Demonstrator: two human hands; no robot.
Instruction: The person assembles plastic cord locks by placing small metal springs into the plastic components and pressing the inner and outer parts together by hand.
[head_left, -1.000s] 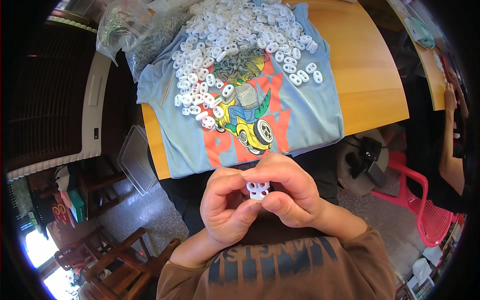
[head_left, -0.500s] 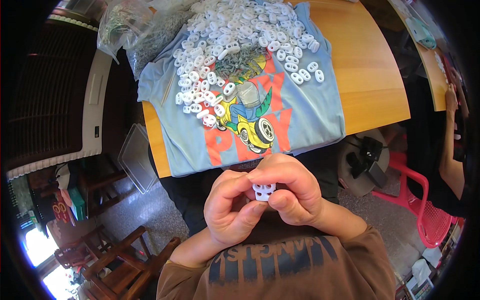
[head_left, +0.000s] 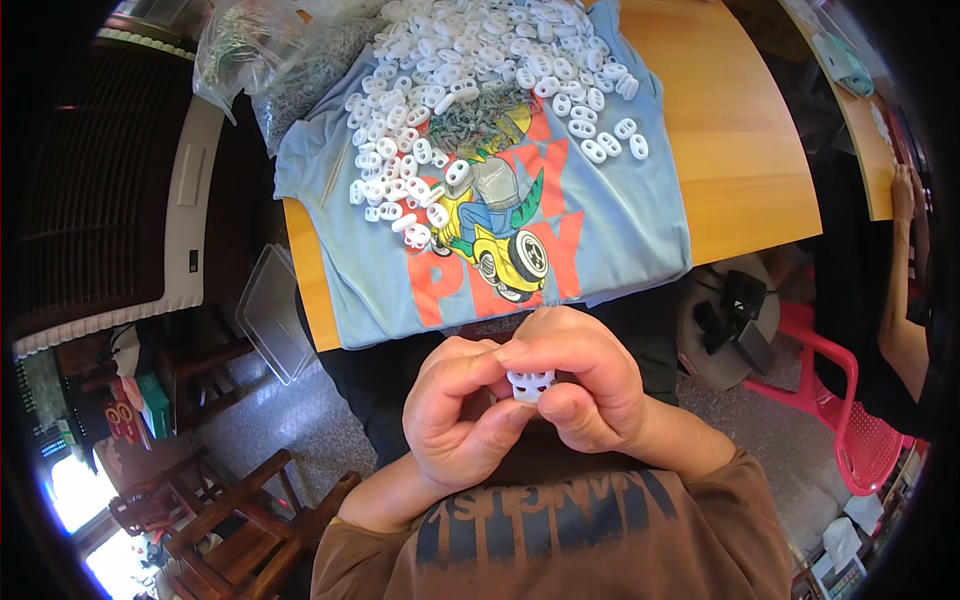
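A small white plastic piece point(head_left: 530, 383) with holes is pinched between both of my hands, close to my chest. My left hand point(head_left: 458, 410) grips it from the left with thumb and fingertips. My right hand point(head_left: 580, 385) closes over it from the right and above. Beyond the hands, a light blue printed T-shirt point(head_left: 620, 240) lies spread on the wooden table point(head_left: 730, 130). A heap of several white plastic pieces point(head_left: 470, 70) covers the shirt's far part, with small grey metal parts point(head_left: 480, 105) among them.
Clear plastic bags of small grey parts point(head_left: 270, 70) sit at the table's far left. A clear tray point(head_left: 270, 310) stands below the table's left edge. A red plastic chair point(head_left: 840, 400) and a fan point(head_left: 730, 320) stand to the right, where another person's arm point(head_left: 905, 290) shows. Wooden chairs point(head_left: 230, 510) stand lower left.
My hands stay together on the white piece; the fingers have shifted slightly around it. Nothing on the table has moved.
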